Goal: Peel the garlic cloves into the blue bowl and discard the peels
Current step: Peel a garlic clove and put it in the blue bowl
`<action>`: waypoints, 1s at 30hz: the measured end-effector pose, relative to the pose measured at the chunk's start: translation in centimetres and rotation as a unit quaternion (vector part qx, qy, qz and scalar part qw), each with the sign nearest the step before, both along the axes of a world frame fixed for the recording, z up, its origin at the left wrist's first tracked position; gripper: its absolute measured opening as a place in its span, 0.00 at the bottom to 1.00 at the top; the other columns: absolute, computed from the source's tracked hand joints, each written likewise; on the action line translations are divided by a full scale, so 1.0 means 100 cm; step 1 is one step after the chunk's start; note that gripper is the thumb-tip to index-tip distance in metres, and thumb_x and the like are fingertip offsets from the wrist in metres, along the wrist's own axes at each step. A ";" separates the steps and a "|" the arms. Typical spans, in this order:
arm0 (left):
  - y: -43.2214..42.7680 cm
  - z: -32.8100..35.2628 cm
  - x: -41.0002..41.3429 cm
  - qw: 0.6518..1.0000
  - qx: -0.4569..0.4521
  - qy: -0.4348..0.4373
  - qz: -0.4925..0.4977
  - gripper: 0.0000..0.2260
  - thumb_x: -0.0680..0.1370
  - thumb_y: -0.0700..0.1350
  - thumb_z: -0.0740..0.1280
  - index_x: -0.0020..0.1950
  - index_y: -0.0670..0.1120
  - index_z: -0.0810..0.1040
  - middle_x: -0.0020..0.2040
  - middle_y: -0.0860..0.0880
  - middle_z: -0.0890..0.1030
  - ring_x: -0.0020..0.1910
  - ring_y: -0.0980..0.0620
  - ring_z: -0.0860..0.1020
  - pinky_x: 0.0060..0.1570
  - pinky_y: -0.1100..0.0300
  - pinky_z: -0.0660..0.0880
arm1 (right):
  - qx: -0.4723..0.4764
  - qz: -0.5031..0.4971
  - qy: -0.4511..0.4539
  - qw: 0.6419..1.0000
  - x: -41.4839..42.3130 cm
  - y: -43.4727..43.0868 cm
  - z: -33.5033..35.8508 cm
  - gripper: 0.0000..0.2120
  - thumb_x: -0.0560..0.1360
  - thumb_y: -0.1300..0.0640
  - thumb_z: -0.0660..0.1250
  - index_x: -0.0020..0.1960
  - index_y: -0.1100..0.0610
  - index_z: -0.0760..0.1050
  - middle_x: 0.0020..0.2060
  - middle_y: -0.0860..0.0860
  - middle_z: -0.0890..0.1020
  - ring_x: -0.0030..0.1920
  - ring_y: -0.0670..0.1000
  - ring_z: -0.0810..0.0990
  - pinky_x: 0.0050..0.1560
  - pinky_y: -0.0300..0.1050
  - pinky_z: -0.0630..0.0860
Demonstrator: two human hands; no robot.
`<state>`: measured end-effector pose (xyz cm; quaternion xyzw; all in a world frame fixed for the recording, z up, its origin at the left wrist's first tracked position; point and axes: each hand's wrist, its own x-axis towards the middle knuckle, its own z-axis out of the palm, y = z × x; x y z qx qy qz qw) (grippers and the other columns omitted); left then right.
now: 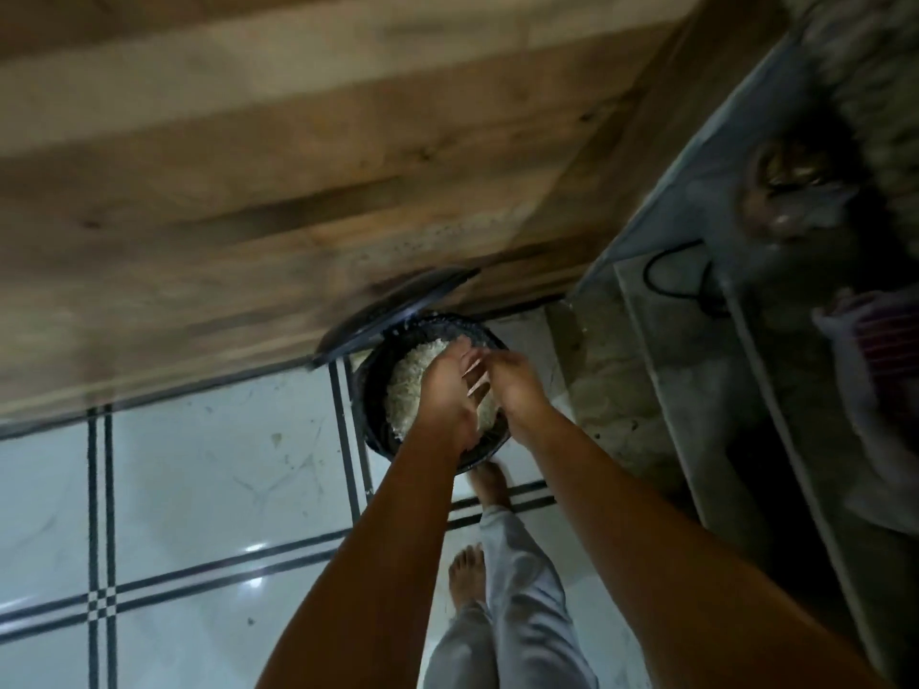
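looks like the discard step: left hand [447, 390] and right hand [514, 385], fingers loosely spread, shedding pale papery peels [413, 380] into the round black pedal bin [370, 390], so next they probably just need brushing clean

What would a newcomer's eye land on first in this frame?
First, the two bare hands, left hand and right hand, held close together over a dark round bin of pale peels on the tiled floor. The bin's lid is tipped open against a wooden cabinet. Below, a bare foot and grey trousers show.
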<state>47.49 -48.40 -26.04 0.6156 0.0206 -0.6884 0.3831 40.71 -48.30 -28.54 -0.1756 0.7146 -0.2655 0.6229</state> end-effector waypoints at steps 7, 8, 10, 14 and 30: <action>0.039 0.165 -0.039 0.984 -0.138 -0.031 -0.110 0.13 0.82 0.45 0.58 0.64 0.42 0.72 0.57 0.46 0.77 0.54 0.48 0.76 0.52 0.56 0.72 | -0.137 -0.197 -0.083 0.967 -0.070 0.055 0.193 0.09 0.79 0.60 0.59 0.57 0.59 0.74 0.50 0.56 0.80 0.49 0.54 0.78 0.42 0.41 0.75; 0.047 0.187 -0.052 0.978 -0.159 -0.038 -0.130 0.11 0.81 0.45 0.59 0.60 0.44 0.73 0.53 0.47 0.78 0.49 0.49 0.77 0.49 0.56 0.73 | -0.163 -0.211 -0.083 0.960 -0.084 0.068 0.216 0.09 0.79 0.59 0.58 0.57 0.58 0.74 0.51 0.55 0.80 0.50 0.55 0.78 0.45 0.43 0.76; 0.062 0.228 -0.087 0.964 -0.189 -0.043 -0.181 0.07 0.80 0.46 0.61 0.54 0.45 0.75 0.46 0.50 0.79 0.43 0.51 0.77 0.42 0.58 0.74 | -0.208 -0.255 -0.069 0.942 -0.115 0.098 0.257 0.09 0.80 0.58 0.58 0.55 0.58 0.75 0.47 0.54 0.81 0.47 0.54 0.79 0.48 0.47 0.75; 0.110 0.289 -0.167 0.927 -0.255 -0.045 -0.271 0.04 0.79 0.45 0.62 0.47 0.47 0.75 0.41 0.50 0.79 0.37 0.52 0.76 0.36 0.60 0.72 | -0.271 -0.374 -0.035 0.886 -0.185 0.175 0.318 0.07 0.79 0.62 0.56 0.50 0.59 0.73 0.36 0.51 0.78 0.33 0.50 0.75 0.34 0.40 0.71; 0.421 0.328 -0.420 0.728 -0.311 0.089 -0.605 0.05 0.78 0.43 0.62 0.43 0.46 0.74 0.37 0.49 0.77 0.30 0.54 0.73 0.30 0.62 0.69 | -0.260 -0.593 0.121 0.752 -0.394 0.530 0.344 0.04 0.77 0.62 0.63 0.45 0.59 0.76 0.35 0.53 0.79 0.31 0.49 0.77 0.31 0.40 0.73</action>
